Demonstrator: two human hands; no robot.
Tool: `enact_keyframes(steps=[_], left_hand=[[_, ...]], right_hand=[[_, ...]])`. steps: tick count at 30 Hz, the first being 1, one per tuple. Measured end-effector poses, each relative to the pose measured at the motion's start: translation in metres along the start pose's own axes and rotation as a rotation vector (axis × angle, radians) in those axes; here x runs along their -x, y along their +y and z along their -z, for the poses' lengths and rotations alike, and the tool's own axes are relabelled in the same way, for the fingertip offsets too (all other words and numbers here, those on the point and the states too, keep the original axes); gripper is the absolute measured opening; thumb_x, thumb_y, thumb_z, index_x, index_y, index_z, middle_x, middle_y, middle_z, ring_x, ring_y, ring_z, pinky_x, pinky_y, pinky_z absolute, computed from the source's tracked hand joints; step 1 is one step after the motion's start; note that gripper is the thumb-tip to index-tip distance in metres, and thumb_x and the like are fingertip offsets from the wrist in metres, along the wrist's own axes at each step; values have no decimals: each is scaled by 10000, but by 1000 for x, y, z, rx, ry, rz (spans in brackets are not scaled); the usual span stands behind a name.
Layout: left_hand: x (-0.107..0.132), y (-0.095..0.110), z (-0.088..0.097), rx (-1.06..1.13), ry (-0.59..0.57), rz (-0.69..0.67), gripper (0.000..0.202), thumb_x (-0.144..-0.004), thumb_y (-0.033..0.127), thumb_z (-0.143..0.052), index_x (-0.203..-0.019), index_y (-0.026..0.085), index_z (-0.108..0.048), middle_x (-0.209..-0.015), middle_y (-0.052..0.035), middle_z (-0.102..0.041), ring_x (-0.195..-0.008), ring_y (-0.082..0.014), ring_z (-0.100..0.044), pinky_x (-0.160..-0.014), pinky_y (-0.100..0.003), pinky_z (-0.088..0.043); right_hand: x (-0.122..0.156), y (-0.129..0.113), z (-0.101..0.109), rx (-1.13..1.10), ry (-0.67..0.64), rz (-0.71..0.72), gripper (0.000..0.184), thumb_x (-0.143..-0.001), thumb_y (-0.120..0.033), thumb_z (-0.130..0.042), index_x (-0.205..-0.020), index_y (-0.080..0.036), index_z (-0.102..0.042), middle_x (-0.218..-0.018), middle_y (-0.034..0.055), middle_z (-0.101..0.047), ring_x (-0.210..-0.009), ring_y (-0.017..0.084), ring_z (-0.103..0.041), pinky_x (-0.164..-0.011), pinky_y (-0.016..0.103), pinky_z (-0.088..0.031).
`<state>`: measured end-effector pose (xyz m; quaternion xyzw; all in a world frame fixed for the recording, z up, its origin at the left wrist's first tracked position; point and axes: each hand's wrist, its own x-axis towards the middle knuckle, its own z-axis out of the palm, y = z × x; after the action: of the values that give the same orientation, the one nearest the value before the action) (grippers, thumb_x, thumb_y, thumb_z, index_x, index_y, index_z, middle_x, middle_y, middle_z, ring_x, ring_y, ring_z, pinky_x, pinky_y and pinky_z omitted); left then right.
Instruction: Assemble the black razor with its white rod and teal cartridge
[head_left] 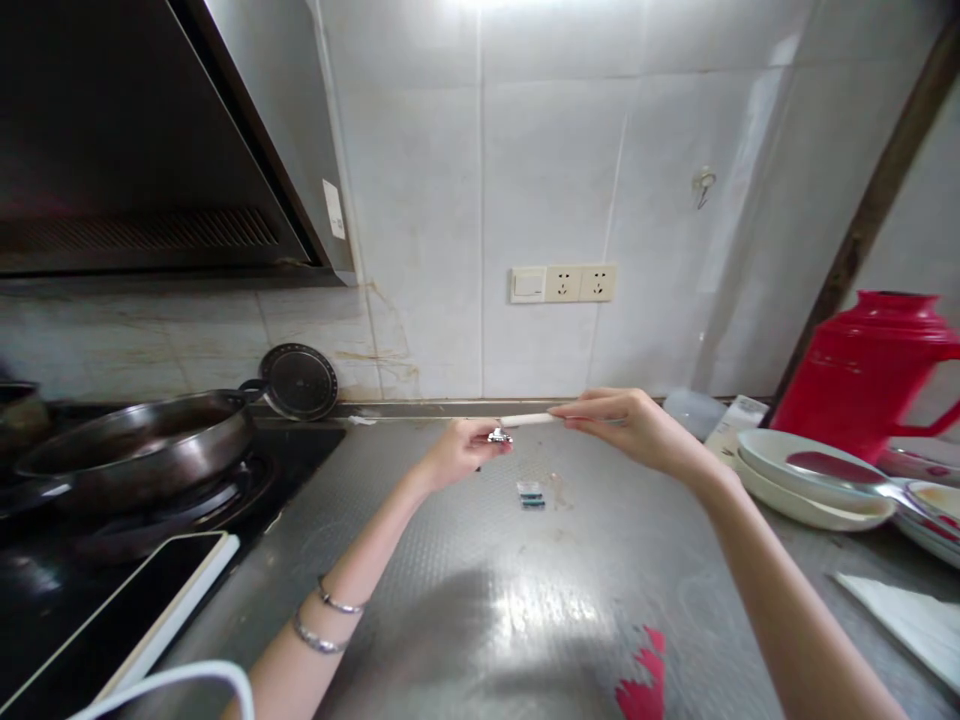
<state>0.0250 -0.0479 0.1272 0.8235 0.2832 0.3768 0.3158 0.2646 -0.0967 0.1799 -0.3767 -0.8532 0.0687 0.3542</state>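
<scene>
My left hand (463, 450), closed, pinches a small shiny silver piece (500, 436) above the metal counter. My right hand (628, 425) is also closed, its fingers gripping one end of a slim white stick (529, 419). That stick lies almost level between both hands, and its far end reaches my left fingertips. Whether the silver piece is joined to the stick I cannot tell. Below the hands, a small clear and teal striped item (531, 495) rests on the counter; it is too small to make out.
On the left, a steel pan (142, 440) stands on the black stove, near a phone (142, 610) with a white cable. Stacked bowls (810, 480) and a red thermos jug (862, 370) stand at the right. A red patch (643, 680) marks the metal counter (480, 600).
</scene>
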Motion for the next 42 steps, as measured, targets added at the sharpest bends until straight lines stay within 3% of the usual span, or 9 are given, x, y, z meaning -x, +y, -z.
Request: enact_keyframes(steps=[7, 13, 19, 27, 31, 37, 42], left_hand=[[0, 2, 1, 6, -7, -24, 182, -761, 263, -586, -816, 104, -656, -778, -41, -642, -723, -125, -566, -661, -208, -432], [0, 0, 3, 45, 12, -15, 146, -757, 217, -583, -823, 107, -653, -806, -48, -653, -775, -132, -577, -714, -219, -437], [1, 1, 3, 7, 8, -5, 176, -750, 249, -598, -821, 100, -662, -770, -42, -654, -705, -125, -574, -659, -215, -447], [1, 4, 4, 19, 8, -3, 162, -754, 247, -592, -805, 107, -655, -779, -41, -650, -749, -130, -577, -703, -220, -446], [1, 3, 4, -11, 1, -17, 189, -762, 260, -585, -821, 98, -661, -741, -31, -641, -682, -116, -562, -636, -200, -428], [2, 8, 6, -12, 17, -16, 159, -758, 230, -585, -815, 100, -657, -781, -41, -646, -748, -126, -573, -698, -208, -430], [2, 9, 5, 28, -17, -24, 161, -760, 236, -583, -797, 96, -653, -747, -28, -631, -702, -114, -557, -667, -202, -424]], right_hand=[[-2, -4, -8, -51, -33, 43, 314, -848, -397, -490, -1046, -241, -677, -816, 42, -640, -694, 145, -570, -630, 251, -428], [0, 4, -1, 18, 19, -11, 315, -849, -396, -487, -1030, -233, -686, -790, 44, -633, -653, 137, -557, -609, 249, -416], [-3, -5, -10, -43, -25, 37, 304, -849, -383, -493, -1038, -236, -680, -816, 44, -639, -697, 144, -570, -634, 250, -423], [1, 0, 3, 9, 59, -10, 304, -849, -383, -499, -1026, -220, -686, -826, 50, -645, -700, 141, -574, -628, 242, -419], [-1, -8, -3, -24, 0, 19, 303, -847, -395, -497, -1036, -245, -682, -807, 39, -642, -688, 138, -573, -618, 240, -423], [0, 4, 1, 8, 8, -23, 326, -840, -412, -500, -1026, -222, -690, -798, 47, -637, -656, 135, -564, -599, 239, -416], [1, -3, 0, -60, -37, 0, 327, -831, -422, -513, -1033, -232, -686, -825, 45, -648, -698, 143, -575, -631, 241, -424]])
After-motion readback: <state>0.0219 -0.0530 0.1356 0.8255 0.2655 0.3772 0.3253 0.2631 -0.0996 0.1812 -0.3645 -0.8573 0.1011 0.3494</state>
